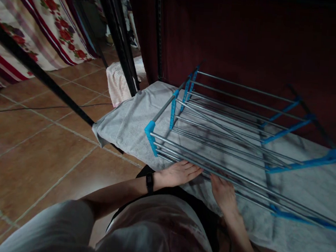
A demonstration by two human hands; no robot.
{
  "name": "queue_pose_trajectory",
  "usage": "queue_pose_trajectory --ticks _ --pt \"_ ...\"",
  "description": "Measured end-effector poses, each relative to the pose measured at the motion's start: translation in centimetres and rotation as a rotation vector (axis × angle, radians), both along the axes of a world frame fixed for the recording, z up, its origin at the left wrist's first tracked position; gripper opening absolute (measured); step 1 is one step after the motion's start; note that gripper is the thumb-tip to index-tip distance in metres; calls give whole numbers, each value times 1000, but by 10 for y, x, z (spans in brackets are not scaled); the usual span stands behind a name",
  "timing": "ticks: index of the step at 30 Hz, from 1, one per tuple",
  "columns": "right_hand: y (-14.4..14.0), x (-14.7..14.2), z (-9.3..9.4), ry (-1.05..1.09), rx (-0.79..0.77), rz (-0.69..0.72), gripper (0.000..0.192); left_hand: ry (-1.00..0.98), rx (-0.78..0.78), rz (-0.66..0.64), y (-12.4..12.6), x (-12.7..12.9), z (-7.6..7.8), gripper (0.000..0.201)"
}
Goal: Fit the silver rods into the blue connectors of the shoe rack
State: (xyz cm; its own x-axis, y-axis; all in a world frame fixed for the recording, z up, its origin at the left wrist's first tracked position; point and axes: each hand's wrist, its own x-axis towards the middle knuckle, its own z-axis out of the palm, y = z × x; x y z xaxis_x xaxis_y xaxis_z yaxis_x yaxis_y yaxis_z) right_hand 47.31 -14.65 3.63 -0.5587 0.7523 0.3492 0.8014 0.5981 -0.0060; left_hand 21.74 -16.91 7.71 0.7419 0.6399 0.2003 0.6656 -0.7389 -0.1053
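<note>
Head view: both hands, left hand and right hand, rest open-fingered against the rack rods.

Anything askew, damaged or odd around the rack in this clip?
Yes: the rack of metal rods and blue plastic brackets lies tipped over on the grey cloth, not upright. Left hand and right hand rest flat at its nearest rods. No damage visible.

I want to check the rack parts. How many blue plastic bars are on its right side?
4 show: far bar, next, third, nearest lying on the grey cloth. Dim light may hide others.
</note>
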Motion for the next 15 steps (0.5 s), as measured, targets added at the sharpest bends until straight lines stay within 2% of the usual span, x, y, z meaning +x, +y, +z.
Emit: queue_pose_trajectory --ticks 3,6,10,15 --pt "-2 -2 1 9 -25 -25 34 15 -36 -21 13 14 -4 45" --pt "-5 8 -1 39 -24 -50 33 51 -106 -46 23 22 -4 48" --pt "-14 42 -9 94 21 -125 32 40 -198 -61 31 31 -2 53" --pt "-39 87 -24 272 72 -369 32 -7 -233 -93 35 48 1 55"
